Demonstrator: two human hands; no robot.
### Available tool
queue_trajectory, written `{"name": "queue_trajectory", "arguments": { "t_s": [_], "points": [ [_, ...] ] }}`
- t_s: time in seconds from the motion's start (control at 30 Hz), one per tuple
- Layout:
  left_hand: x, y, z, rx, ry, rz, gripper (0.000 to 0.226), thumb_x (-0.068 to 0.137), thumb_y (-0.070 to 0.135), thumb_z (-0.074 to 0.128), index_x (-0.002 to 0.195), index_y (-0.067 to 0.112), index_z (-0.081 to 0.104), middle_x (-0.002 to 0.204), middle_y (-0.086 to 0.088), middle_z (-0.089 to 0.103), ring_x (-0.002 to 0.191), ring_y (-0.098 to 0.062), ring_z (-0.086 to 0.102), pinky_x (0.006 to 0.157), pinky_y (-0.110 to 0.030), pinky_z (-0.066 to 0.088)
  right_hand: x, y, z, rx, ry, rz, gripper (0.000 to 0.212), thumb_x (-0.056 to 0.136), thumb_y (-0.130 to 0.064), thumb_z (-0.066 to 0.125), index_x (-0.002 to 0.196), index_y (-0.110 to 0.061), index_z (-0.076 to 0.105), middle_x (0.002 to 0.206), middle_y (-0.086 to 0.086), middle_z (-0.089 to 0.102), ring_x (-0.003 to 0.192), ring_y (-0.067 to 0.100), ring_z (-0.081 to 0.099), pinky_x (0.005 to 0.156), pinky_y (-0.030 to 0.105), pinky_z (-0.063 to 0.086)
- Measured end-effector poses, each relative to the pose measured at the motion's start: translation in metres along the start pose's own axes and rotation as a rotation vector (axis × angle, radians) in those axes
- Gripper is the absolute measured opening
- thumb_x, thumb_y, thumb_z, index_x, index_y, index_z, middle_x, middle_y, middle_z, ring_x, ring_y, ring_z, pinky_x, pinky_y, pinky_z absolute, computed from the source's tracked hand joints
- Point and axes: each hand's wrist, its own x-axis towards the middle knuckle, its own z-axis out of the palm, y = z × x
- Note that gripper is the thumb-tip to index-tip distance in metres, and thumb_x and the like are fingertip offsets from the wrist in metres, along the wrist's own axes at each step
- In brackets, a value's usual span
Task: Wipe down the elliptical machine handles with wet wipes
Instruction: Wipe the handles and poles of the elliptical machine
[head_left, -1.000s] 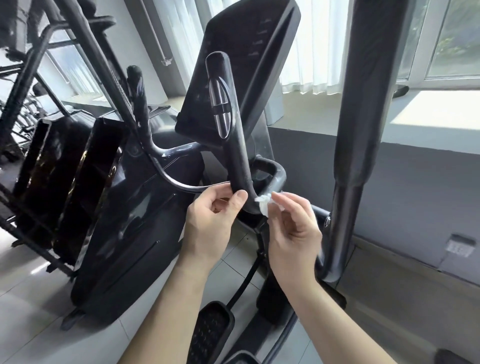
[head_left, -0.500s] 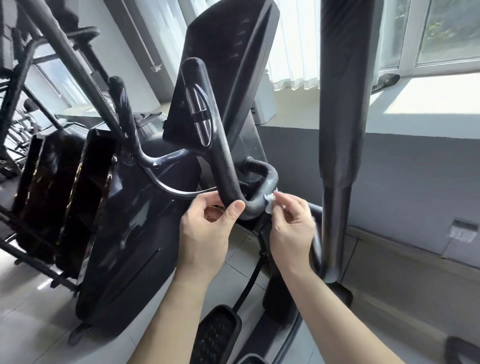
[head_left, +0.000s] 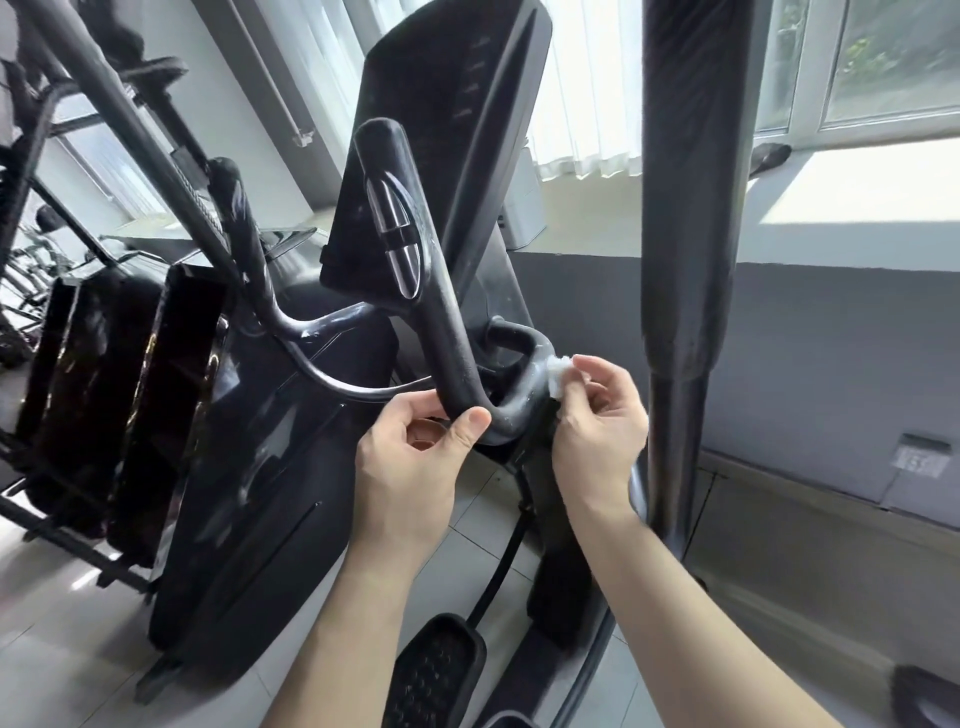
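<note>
**Wipe on the bend, other hand bracing**

The left hand (head_left: 415, 462) curls its thumb and fingers (head_left: 410, 409) round the low curve of the handle (head_left: 441, 332), most likely to steady it against the rubbing. The right hand (head_left: 597, 421) pinches a bunched wet wipe (head_left: 558, 374) and presses it onto the outer bend of that same handle, just right of the brace. A small wad suits a tight curve. Wet streaks shine on the tube. Behind sits the dark console (head_left: 447, 130), and the tall swing arm (head_left: 680, 208) stands close on the right. Pale floor tiles (head_left: 62, 623) lie below, a grey wall (head_left: 831, 338) beyond, and a bright window (head_left: 883, 62) above.
</note>
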Motion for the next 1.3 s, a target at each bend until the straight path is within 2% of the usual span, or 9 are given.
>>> {"name": "queue_trajectory", "arguments": {
  "t_s": [0.3, 0.4, 0.53, 0.63, 0.73, 0.97, 1.03, 1.17, 1.3],
  "points": [
    [0.002, 0.0, -0.002, 0.015, -0.009, -0.005, 0.021, 0.08, 0.039, 0.082, 0.095, 0.03, 0.07, 0.085, 0.021, 0.073, 0.082, 0.003, 0.067, 0.069, -0.005, 0.045, -0.044, 0.001, -0.012, -0.086, -0.354, -0.35, 0.01, 0.092, 0.006, 0.071, 0.098, 0.0, 0.075, 0.1, 0.012, 0.068, 0.09, 0.026, 0.069, 0.079, 0.032, 0.056],
    [0.0, 0.001, -0.002, -0.007, -0.008, 0.004, 0.019, 0.083, 0.036, 0.081, 0.096, 0.03, 0.07, 0.085, 0.02, 0.074, 0.081, 0.002, 0.067, 0.07, -0.005, 0.045, -0.029, 0.02, -0.016, -0.213, -0.225, -0.307, 0.022, 0.092, 0.01, 0.07, 0.095, -0.011, 0.077, 0.099, 0.008, 0.07, 0.092, 0.018, 0.069, 0.08, 0.029, 0.055],
    [-0.002, -0.002, -0.003, -0.024, -0.023, 0.015, 0.013, 0.086, 0.036, 0.078, 0.097, 0.033, 0.07, 0.088, 0.021, 0.074, 0.083, 0.002, 0.068, 0.072, -0.005, 0.046, -0.02, 0.025, -0.021, -0.218, -0.074, -0.156, 0.032, 0.092, 0.003, 0.071, 0.091, -0.029, 0.076, 0.098, 0.006, 0.069, 0.091, 0.022, 0.068, 0.082, 0.042, 0.056],
    [-0.002, -0.004, -0.004, -0.015, -0.026, 0.031, 0.009, 0.089, 0.039, 0.074, 0.097, 0.037, 0.069, 0.092, 0.023, 0.074, 0.087, 0.003, 0.068, 0.074, -0.006, 0.046, -0.041, 0.006, -0.01, -0.135, -0.225, -0.318, 0.026, 0.093, 0.008, 0.068, 0.098, -0.016, 0.076, 0.102, 0.008, 0.067, 0.093, 0.02, 0.067, 0.08, 0.027, 0.052],
    [-0.001, -0.006, -0.005, -0.016, -0.026, 0.044, 0.007, 0.092, 0.038, 0.07, 0.098, 0.04, 0.069, 0.094, 0.024, 0.074, 0.091, 0.003, 0.069, 0.077, -0.008, 0.048, -0.047, 0.004, -0.005, -0.15, -0.346, -0.412, 0.015, 0.095, 0.008, 0.067, 0.101, -0.003, 0.075, 0.1, 0.011, 0.064, 0.089, 0.022, 0.065, 0.076, 0.027, 0.051],
    [-0.002, -0.008, -0.002, -0.076, -0.012, 0.019, 0.005, 0.093, 0.035, 0.071, 0.098, 0.036, 0.069, 0.084, 0.015, 0.075, 0.076, -0.001, 0.069, 0.072, -0.014, 0.051, -0.012, 0.028, -0.006, -0.26, -0.08, -0.239, 0.025, 0.094, 0.004, 0.065, 0.1, -0.019, 0.075, 0.106, 0.001, 0.067, 0.107, 0.025, 0.066, 0.095, 0.051, 0.053],
    [-0.002, -0.008, -0.003, -0.073, -0.017, 0.017, 0.005, 0.092, 0.037, 0.071, 0.097, 0.037, 0.069, 0.084, 0.016, 0.075, 0.076, -0.002, 0.069, 0.072, -0.015, 0.052, -0.022, 0.019, -0.005, -0.215, -0.07, -0.244, 0.028, 0.097, 0.002, 0.063, 0.101, -0.024, 0.072, 0.107, 0.007, 0.065, 0.105, 0.027, 0.065, 0.092, 0.047, 0.054],
    [-0.001, -0.008, -0.003, -0.059, -0.023, 0.02, 0.004, 0.092, 0.037, 0.071, 0.095, 0.038, 0.068, 0.088, 0.02, 0.074, 0.078, -0.002, 0.07, 0.074, -0.015, 0.052, -0.046, 0.014, -0.005, -0.23, -0.235, -0.425, 0.019, 0.097, 0.007, 0.063, 0.102, -0.009, 0.071, 0.104, 0.009, 0.063, 0.099, 0.025, 0.065, 0.085, 0.032, 0.053],
    [-0.002, -0.01, -0.003, -0.076, -0.026, 0.013, 0.01, 0.094, 0.036, 0.07, 0.103, 0.032, 0.071, 0.085, 0.01, 0.075, 0.076, -0.001, 0.069, 0.073, -0.016, 0.052, -0.016, 0.046, -0.014, -0.306, -0.051, -0.061, 0.016, 0.098, -0.011, 0.068, 0.1, -0.026, 0.073, 0.101, 0.001, 0.072, 0.097, 0.019, 0.069, 0.092, 0.046, 0.056]
  ]
}}
